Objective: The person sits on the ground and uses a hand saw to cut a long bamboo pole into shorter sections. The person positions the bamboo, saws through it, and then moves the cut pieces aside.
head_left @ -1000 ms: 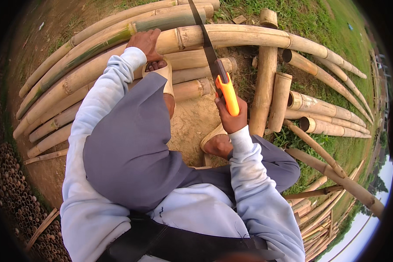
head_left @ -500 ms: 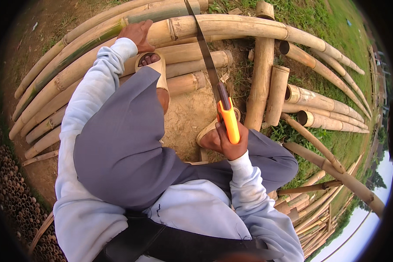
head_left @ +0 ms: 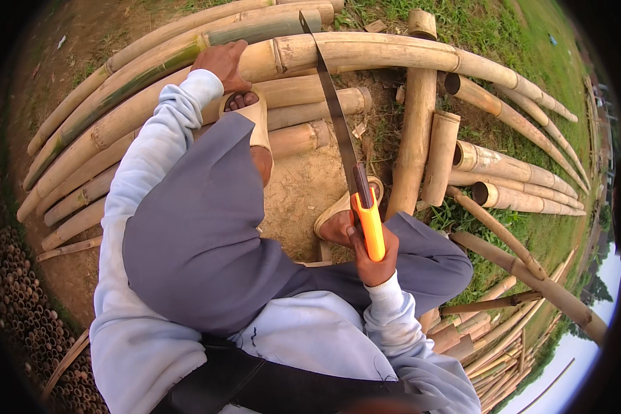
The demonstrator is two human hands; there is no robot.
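Note:
A long bamboo pole [head_left: 386, 50] lies across the far side, bowed by the lens. My left hand [head_left: 222, 65] is closed round it at the left, just above my sandalled foot. In my right hand [head_left: 378, 257] is a hand saw [head_left: 339, 110] with an orange and dark handle, gripped near my bent right knee. Its dark blade slants away from me and crosses the pole right of my left hand, close to a node. The tip sticks out beyond the pole. How deep the teeth sit in the bamboo I cannot tell.
More bamboo poles [head_left: 83, 155] lie side by side at the left. An upright-looking thick bamboo post [head_left: 414, 131] and a short bamboo piece [head_left: 440, 159] are right of the saw. Cut poles [head_left: 517, 165] lie on grass at right; stacked bamboo ends [head_left: 31, 297] fill the lower left.
My right hand has drawn the saw back toward me, so less of the blade reaches past the pole. My left hand keeps its hold on the pole; the view has shifted slightly.

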